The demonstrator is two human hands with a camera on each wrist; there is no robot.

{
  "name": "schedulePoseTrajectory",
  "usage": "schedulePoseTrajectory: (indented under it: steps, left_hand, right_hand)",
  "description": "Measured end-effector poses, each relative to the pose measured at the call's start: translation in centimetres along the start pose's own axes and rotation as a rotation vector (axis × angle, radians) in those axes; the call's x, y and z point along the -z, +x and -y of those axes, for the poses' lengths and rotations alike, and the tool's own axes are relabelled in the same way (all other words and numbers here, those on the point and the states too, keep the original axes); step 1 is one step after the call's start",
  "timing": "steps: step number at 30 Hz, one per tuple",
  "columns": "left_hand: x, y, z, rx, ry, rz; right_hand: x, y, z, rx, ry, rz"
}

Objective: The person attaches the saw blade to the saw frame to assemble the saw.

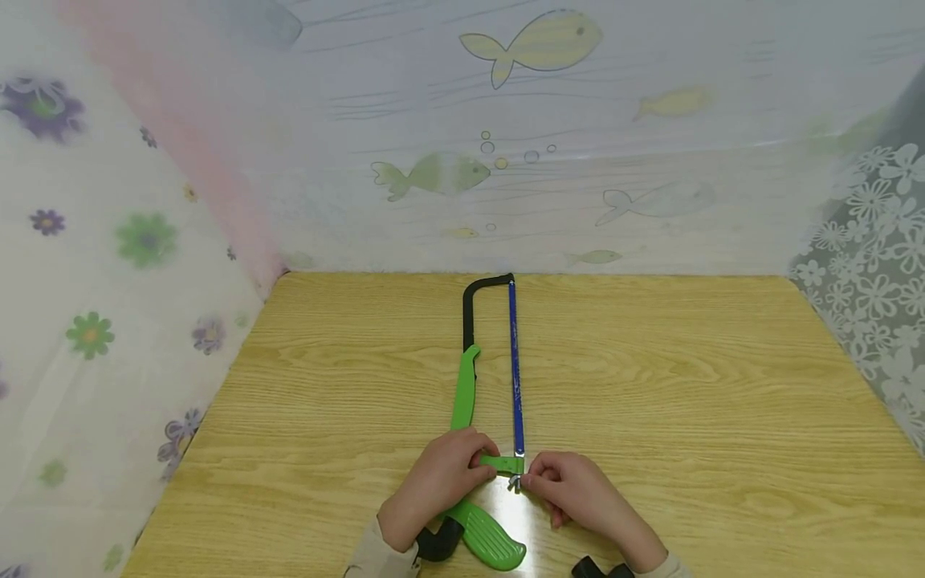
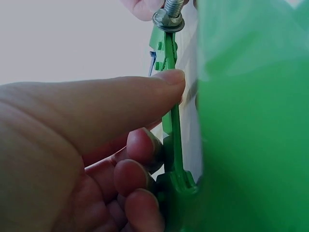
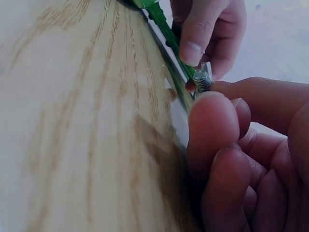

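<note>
A hacksaw point(image 1: 465, 389) lies on the table with its green grip toward me and its black front bow point(image 1: 468, 317) at the far end. Its blue blade point(image 1: 516, 369) runs along the right side. My left hand point(image 1: 444, 474) lies over the green frame and pinches the short green arm point(image 2: 176, 130) near the blade's close end, thumb on one side and fingers on the other. With thumb and fingertips, my right hand point(image 1: 576, 490) pinches the metal wing nut point(image 1: 514, 483) there. A threaded bolt end point(image 3: 201, 79) pokes out past those fingertips in the right wrist view.
The wood-grain table point(image 1: 686, 385) reaches back to a hanging sheet point(image 1: 535, 193) printed with fish. Flowered sheets point(image 1: 94, 265) border it on both sides. Black wrist-worn pieces point(image 1: 439, 542) show at both cuffs.
</note>
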State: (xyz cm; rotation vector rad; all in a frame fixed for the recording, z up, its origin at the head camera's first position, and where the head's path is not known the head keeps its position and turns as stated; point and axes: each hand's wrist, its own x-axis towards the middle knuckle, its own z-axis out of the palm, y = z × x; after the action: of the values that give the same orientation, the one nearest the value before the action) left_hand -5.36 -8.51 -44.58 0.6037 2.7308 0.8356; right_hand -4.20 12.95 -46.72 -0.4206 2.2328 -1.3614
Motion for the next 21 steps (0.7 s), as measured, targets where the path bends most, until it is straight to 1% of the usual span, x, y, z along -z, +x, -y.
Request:
schedulePoseTrajectory:
  steps: [9, 21]
  left_hand:
    - [0.06, 0.01, -0.08, -0.002, -0.001, 0.0]
    - [0.21, -0.06, -0.13, -0.021, -0.004, -0.006]
  right_hand:
    - [0.04, -0.01, 0.11, -0.019, -0.011, -0.006]
    - [-0.21, 0.03, 0.31, -0.034, -0.084, -0.04]
